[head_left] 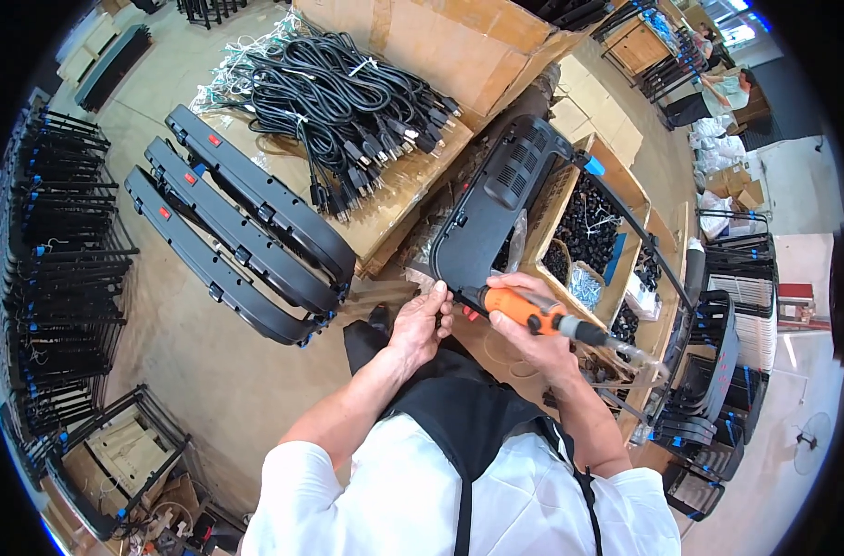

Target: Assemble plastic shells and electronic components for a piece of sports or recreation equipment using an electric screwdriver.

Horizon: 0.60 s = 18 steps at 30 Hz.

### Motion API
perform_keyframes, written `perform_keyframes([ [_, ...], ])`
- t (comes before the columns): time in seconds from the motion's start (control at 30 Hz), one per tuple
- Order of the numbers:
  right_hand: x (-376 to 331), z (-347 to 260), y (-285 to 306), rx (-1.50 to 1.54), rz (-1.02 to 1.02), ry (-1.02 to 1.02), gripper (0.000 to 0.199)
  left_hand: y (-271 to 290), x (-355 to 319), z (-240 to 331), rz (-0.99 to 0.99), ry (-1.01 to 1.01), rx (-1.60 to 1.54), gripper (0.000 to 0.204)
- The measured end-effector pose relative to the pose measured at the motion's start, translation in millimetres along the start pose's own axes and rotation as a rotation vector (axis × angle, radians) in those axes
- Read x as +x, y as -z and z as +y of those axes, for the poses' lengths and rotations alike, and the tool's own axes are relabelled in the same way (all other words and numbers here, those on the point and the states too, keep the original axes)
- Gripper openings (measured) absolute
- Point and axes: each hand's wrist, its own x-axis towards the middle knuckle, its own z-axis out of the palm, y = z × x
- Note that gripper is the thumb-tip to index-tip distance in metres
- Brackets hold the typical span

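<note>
Where the two forearms rise from the white sleeves and black apron at the lower edge, the hands meet at the near corner of a black plastic panel (491,208). The right hand (524,326) is wrapped tight around an orange-handled power screwdriver (533,313), fingers fully curled, with the tool's tip set against the panel's lower edge and its dark rear end and cable running off to the right. The left hand (422,320) pinches that same lower edge just beside the tip, fingers pressed together on the rim with the thumb behind. The panel stands tilted, its vented upper end leaning away over the boxes.

Just beyond it, to the right, an open cardboard box (616,181) with compartments holds small black parts and a clear bag of pale screws (586,284); a small blue piece sits on its far rim. To the left, three long black casings (246,232) lie side by side on the floor, each with a small red switch near its far end. Behind them a flat sheet of cardboard (403,199) bears a heap of bundled black power cords (343,102) tied with white twists. A large brown carton (459,37) stands beyond the cords. Racks of black frames (60,241) fill the far left.
</note>
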Motion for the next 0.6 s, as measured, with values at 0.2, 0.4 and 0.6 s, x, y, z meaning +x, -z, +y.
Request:
perform_keyframes([
  [0.2, 16.1, -6.8, 10.8, 0.237, 0.018, -0.027, 0.048, -32.3, 20.8, 10.3, 0.0, 0.004, -0.166, 0.028],
  [0.4, 29.2, -1.9, 11.8, 0.186, 0.009, -0.001, 0.049, -43.2, 31.9, 19.2, -0.058, 0.034, -0.257, 0.028],
  [0.6, 44.8, -4.7, 8.1, 0.173, 0.008, -0.037, 0.049, -39.2, 43.0, 24.5, -0.097, 0.072, -0.251, 0.029],
])
